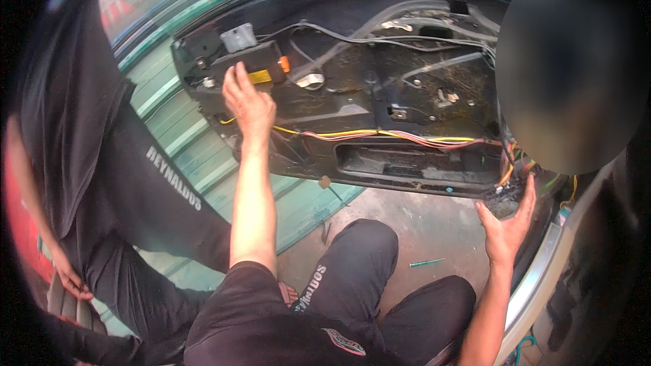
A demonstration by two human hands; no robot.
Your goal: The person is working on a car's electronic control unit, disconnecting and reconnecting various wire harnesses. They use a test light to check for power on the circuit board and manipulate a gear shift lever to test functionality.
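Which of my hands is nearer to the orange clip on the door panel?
Left. The left hand rests on the black module just left of the orange clip; the right hand is far off at the door's lower right corner.

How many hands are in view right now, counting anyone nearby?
3. The left hand is up on the black module of the stripped car door; the right hand is at the door's lower right corner; a bystander's hand hangs far left. Others may be hidden.

Head view, looking down, close on car door [380,95].
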